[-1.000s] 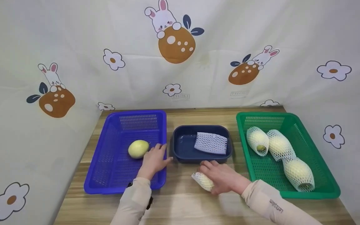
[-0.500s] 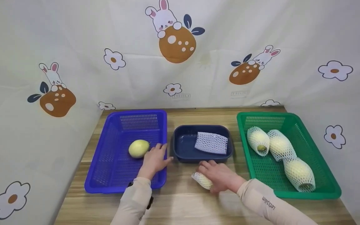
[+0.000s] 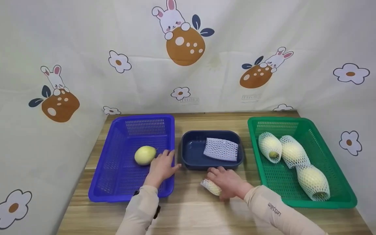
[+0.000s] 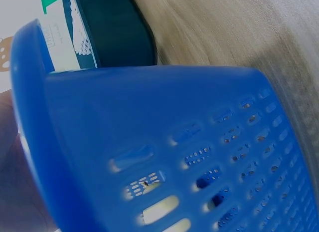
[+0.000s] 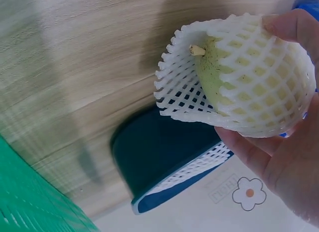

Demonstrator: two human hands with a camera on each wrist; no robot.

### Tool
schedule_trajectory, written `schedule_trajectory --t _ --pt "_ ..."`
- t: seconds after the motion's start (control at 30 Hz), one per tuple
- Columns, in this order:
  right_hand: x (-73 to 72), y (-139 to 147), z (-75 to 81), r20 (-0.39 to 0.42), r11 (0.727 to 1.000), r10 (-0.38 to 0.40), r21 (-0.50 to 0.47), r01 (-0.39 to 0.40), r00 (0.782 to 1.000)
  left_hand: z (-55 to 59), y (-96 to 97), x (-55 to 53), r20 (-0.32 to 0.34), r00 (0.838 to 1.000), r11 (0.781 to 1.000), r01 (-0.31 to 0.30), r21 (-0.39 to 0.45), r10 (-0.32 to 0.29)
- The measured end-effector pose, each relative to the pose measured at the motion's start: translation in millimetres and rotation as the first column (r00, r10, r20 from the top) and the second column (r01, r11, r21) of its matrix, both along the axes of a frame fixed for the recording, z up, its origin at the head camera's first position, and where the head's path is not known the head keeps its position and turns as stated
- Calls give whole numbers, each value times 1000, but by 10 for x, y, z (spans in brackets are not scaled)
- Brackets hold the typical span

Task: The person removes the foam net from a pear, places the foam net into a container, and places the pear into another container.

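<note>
My right hand (image 3: pixel 228 182) holds a pear (image 5: pixel 212 75) in a white foam net sleeve, low over the table in front of the dark blue tub. In the right wrist view the thumb and fingers grip the net from both sides, and the stem end shows at the sleeve's open mouth. My left hand (image 3: pixel 162 167) rests over the right rim of the blue basket (image 3: pixel 93 182), its thumb reaching past the rim. Beside its fingers, inside that basket, lies a bare yellow-green pear (image 3: pixel 145 155). Only a blurred part of the left hand shows in the left wrist view.
The dark blue tub (image 3: pixel 191 156) stands between the baskets with a flat foam net sleeve (image 3: pixel 221 149) in it. On the right, a green basket (image 3: pixel 338 173) holds 3 net-wrapped pears (image 3: pixel 313 181). A printed cloth (image 3: pixel 220 85) hangs behind the wooden table.
The right hand and forearm have shifted slightly left while the netted pear stays nearly in place. The left hand has kept its position.
</note>
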State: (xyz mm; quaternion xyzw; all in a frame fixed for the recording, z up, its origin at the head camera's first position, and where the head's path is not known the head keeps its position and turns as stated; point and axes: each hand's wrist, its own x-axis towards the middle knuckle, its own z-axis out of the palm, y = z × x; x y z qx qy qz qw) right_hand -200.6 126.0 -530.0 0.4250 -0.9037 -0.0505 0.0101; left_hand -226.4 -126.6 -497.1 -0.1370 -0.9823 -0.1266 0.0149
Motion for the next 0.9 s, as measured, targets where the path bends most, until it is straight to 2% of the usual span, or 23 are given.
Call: schedule_trajectory --t 0.37,0.77,0.9 --pt "-27 1 -106 5 1000 -4 10 4 1000 -31 -2 11 -30 999 1000 14 16 -14" --pt "-23 -17 -145 -3 1000 -2 -9 2 1000 -3 -1 8 0 1000 1000 11 5 -11" --pt "-13 -17 -146 14 999 11 -33 -11 1000 -7 1 3 -13 1000 1000 8 8 -8"
